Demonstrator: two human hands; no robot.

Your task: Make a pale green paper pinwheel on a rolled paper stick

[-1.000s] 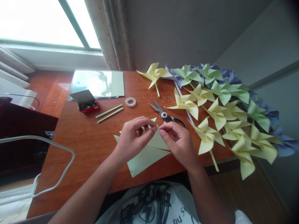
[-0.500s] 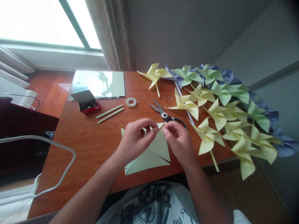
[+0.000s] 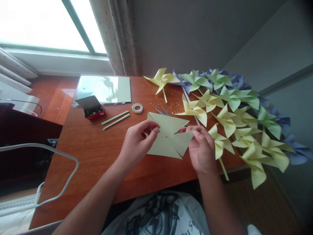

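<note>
Both forearms bare to beyond frame edge; no sleeves, watch or rings visible on hands. White garment with black scribbled print and lettering at lower centre. White sleeve edge at lower right.

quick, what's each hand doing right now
Left hand: closed, pinching the left side of the yellow paper sheet.
Right hand: closed, pinching the same sheet's right flap.
</note>
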